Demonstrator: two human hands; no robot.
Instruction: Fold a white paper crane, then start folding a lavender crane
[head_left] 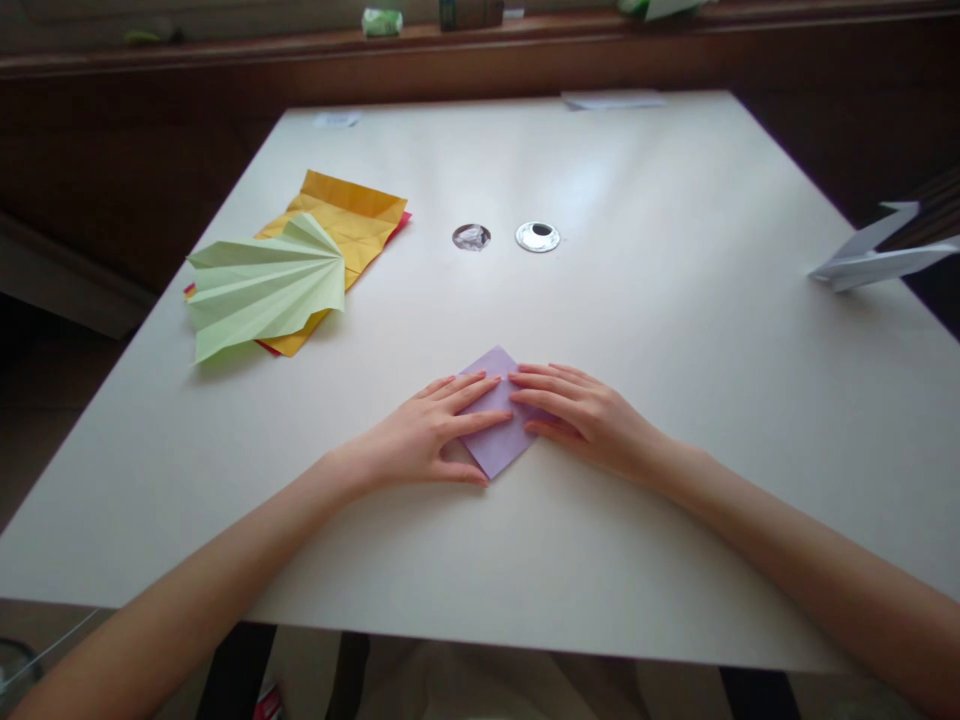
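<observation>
Fingers (480, 421) flat on purple paper (499, 444), distant green packet (382, 22) illegible.

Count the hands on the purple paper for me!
2: the left hand spreads over the left side of the purple paper, and the right hand covers its right corner. No other hands show.

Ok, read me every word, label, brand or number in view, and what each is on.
No text is readable.
Green and white packet on the ledge: any print too blurred to read.
Brown item to its right: also too blurred.
Purple paper: no writing visible.
</observation>
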